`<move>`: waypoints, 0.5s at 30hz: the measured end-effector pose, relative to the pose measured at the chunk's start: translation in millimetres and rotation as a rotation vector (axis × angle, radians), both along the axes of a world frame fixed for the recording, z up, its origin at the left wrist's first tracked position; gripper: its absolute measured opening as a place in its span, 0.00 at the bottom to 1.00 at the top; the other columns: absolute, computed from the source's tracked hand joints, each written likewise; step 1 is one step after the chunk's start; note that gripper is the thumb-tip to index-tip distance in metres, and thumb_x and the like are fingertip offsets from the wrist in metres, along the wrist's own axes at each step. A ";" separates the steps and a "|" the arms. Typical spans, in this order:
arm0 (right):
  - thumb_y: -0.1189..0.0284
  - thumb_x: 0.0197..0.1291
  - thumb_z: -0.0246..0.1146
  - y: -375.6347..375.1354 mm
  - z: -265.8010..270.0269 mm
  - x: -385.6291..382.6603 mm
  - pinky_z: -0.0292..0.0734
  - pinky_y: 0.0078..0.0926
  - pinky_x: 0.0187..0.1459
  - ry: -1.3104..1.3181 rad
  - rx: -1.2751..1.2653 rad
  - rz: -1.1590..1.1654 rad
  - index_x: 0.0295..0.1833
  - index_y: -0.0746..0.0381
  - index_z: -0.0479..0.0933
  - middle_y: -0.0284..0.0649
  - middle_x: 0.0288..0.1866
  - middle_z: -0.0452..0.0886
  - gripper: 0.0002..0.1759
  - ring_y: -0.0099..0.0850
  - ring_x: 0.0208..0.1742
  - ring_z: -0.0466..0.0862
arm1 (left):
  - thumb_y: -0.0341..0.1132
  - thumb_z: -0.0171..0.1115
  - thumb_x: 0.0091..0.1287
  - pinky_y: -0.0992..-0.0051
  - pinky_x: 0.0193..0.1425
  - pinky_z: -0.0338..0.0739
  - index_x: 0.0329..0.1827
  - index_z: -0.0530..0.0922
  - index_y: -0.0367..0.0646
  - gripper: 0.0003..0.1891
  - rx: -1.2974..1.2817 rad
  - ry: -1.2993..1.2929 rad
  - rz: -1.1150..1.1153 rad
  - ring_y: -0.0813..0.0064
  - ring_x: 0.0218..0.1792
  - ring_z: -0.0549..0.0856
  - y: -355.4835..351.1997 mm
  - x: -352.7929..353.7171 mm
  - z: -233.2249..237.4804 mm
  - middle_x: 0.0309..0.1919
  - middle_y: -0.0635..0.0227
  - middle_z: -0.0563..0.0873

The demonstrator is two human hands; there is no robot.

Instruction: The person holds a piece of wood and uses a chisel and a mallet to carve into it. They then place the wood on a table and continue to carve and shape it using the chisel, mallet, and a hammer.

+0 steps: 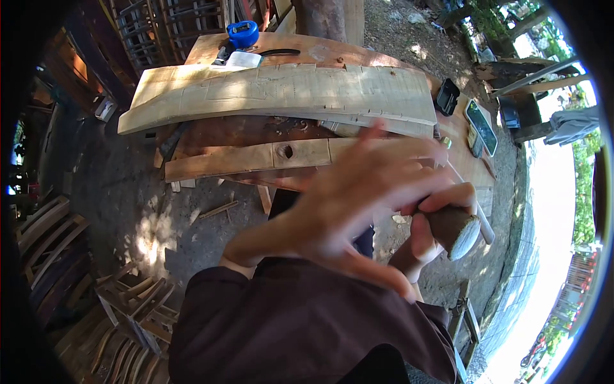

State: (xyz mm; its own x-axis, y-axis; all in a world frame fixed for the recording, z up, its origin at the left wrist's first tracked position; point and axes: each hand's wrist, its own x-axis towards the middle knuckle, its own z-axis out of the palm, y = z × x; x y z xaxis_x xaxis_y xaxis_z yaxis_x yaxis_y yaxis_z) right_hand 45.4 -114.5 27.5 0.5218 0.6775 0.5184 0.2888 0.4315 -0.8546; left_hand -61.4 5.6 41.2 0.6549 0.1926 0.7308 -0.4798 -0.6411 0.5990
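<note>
My left hand point(358, 198) reaches across in front of me, blurred, with fingers and thumb spread and nothing seen in it. It partly covers my right hand point(427, 237), whose fingers are wrapped round a dark brown wooden piece with a pale, worn round end point(451, 232). Just beyond the right fingers, a slim rod point(484, 221) with a thicker rounded end slants down. Behind the left hand lies a narrow wooden beam point(236, 160) with a dark knot or hole. A wide pale curved board point(288, 93) rests farther back on the bench.
On the wooden workbench point(320, 56) sit a blue tape measure point(243, 34), a small open black case point(447, 96) and a phone point(481, 128). Slatted wooden furniture parts point(134, 301) stand at lower left. Wood scraps point(219, 209) lie on the ground.
</note>
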 end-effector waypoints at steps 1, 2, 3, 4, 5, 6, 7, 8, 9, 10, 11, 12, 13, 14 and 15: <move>0.69 0.52 0.65 5.8 -25.0 -19.8 0.67 0.38 0.57 0.189 0.222 -0.318 0.47 0.63 0.67 0.38 0.38 0.75 0.19 0.36 0.47 0.76 | 0.58 0.69 0.48 0.59 0.72 0.52 0.62 0.66 0.33 0.45 -0.007 -0.039 -0.061 0.60 0.60 0.74 -20.0 10.5 8.6 0.53 0.55 0.77; 0.69 0.52 0.65 5.4 -24.2 -20.3 0.67 0.38 0.57 0.180 0.222 -0.305 0.47 0.63 0.67 0.38 0.38 0.75 0.19 0.36 0.47 0.76 | 0.58 0.69 0.48 0.59 0.72 0.52 0.62 0.66 0.33 0.45 -0.007 -0.050 -0.049 0.60 0.60 0.74 -34.7 20.6 9.0 0.53 0.55 0.77; 0.68 0.51 0.65 5.4 -23.4 -19.6 0.67 0.38 0.58 0.170 0.169 -0.287 0.48 0.63 0.67 0.39 0.40 0.75 0.20 0.37 0.48 0.75 | 0.54 0.69 0.48 0.57 0.71 0.54 0.62 0.66 0.33 0.43 0.047 -0.087 0.043 0.61 0.59 0.74 -47.5 31.7 7.1 0.51 0.55 0.77; 0.68 0.51 0.65 5.1 -22.8 -18.8 0.67 0.38 0.58 0.161 0.115 -0.269 0.49 0.63 0.67 0.39 0.42 0.74 0.22 0.37 0.50 0.74 | 0.50 0.68 0.49 0.55 0.71 0.56 0.61 0.66 0.34 0.40 0.100 -0.122 0.136 0.62 0.59 0.74 -56.7 40.1 5.1 0.48 0.55 0.77; 0.68 0.51 0.66 4.7 -22.4 -17.9 0.66 0.37 0.59 0.152 0.061 -0.254 0.50 0.64 0.67 0.40 0.43 0.73 0.23 0.37 0.51 0.74 | 0.50 0.68 0.49 0.55 0.71 0.56 0.61 0.66 0.34 0.40 0.101 -0.132 0.148 0.62 0.59 0.74 -62.9 45.4 4.1 0.48 0.55 0.77; 0.68 0.50 0.66 4.2 -22.2 -16.6 0.66 0.37 0.59 0.142 0.005 -0.240 0.51 0.64 0.67 0.40 0.45 0.73 0.24 0.38 0.52 0.73 | 0.48 0.68 0.51 0.55 0.69 0.59 0.60 0.68 0.34 0.37 0.049 -0.137 0.204 0.63 0.57 0.76 -67.6 49.6 3.0 0.48 0.57 0.78; 0.67 0.50 0.66 3.1 -22.3 -15.8 0.66 0.37 0.59 0.134 -0.053 -0.230 0.52 0.64 0.67 0.41 0.47 0.72 0.25 0.38 0.54 0.73 | 0.45 0.68 0.52 0.55 0.68 0.62 0.58 0.70 0.35 0.33 -0.006 -0.140 0.257 0.64 0.56 0.77 -70.9 52.6 1.0 0.47 0.58 0.80; 0.67 0.50 0.66 1.9 -22.7 -15.4 0.65 0.37 0.60 0.127 -0.111 -0.223 0.53 0.64 0.67 0.41 0.49 0.71 0.26 0.38 0.55 0.72 | 0.45 0.68 0.52 0.55 0.68 0.62 0.58 0.70 0.35 0.33 -0.009 -0.146 0.262 0.64 0.56 0.77 -72.9 54.9 -2.6 0.47 0.58 0.80; 0.67 0.49 0.67 0.6 -23.0 -14.8 0.65 0.37 0.60 0.121 -0.170 -0.217 0.54 0.64 0.67 0.41 0.51 0.71 0.27 0.38 0.56 0.71 | 0.43 0.68 0.53 0.58 0.64 0.67 0.55 0.71 0.35 0.30 0.055 -0.168 0.304 0.65 0.52 0.79 -74.4 56.9 -6.9 0.44 0.60 0.80; 0.66 0.49 0.67 -9.4 -20.1 4.4 0.65 0.36 0.61 0.113 -0.228 -0.210 0.55 0.65 0.67 0.42 0.52 0.70 0.29 0.39 0.58 0.71 | 0.40 0.69 0.53 0.62 0.61 0.71 0.52 0.73 0.36 0.26 0.119 -0.190 0.347 0.66 0.48 0.81 -74.9 58.3 -10.2 0.40 0.61 0.81; 0.66 0.49 0.67 -31.1 -18.7 8.9 0.64 0.36 0.61 0.104 -0.283 -0.201 0.56 0.65 0.67 0.42 0.54 0.69 0.30 0.39 0.59 0.70 | 0.40 0.69 0.53 0.62 0.61 0.71 0.52 0.73 0.36 0.26 0.119 -0.197 0.355 0.66 0.48 0.81 -73.9 60.0 -12.1 0.40 0.61 0.81; 0.66 0.49 0.68 -66.9 -11.5 46.8 0.64 0.36 0.61 0.092 -0.339 -0.189 0.57 0.65 0.67 0.43 0.56 0.69 0.31 0.39 0.60 0.70 | 0.39 0.70 0.51 0.65 0.52 0.74 0.48 0.73 0.37 0.24 0.075 -0.186 0.288 0.67 0.41 0.82 -71.9 62.0 -13.5 0.36 0.63 0.80; 0.66 0.48 0.68 -65.9 -11.1 49.7 0.64 0.36 0.62 0.080 -0.396 -0.175 0.58 0.65 0.67 0.43 0.58 0.68 0.32 0.40 0.61 0.69 | 0.38 0.71 0.49 0.69 0.43 0.77 0.43 0.73 0.38 0.22 0.030 -0.174 0.223 0.68 0.35 0.83 -68.9 63.5 -14.5 0.32 0.64 0.79; 0.65 0.48 0.68 -64.0 -11.3 51.6 0.63 0.35 0.62 0.069 -0.456 -0.162 0.59 0.66 0.67 0.43 0.60 0.68 0.33 0.40 0.63 0.69 | 0.38 0.71 0.49 0.69 0.43 0.77 0.43 0.73 0.38 0.22 0.026 -0.178 0.236 0.68 0.35 0.83 -63.6 65.2 -15.1 0.32 0.64 0.79; 0.67 0.48 0.66 -74.7 -16.8 64.7 0.64 0.37 0.62 -0.291 -0.555 -0.293 0.61 0.63 0.67 0.44 0.60 0.68 0.32 0.40 0.62 0.70 | 0.38 0.72 0.47 0.69 0.36 0.75 0.40 0.73 0.40 0.21 -0.009 -0.192 0.141 0.68 0.30 0.82 -56.7 67.2 -15.9 0.29 0.66 0.78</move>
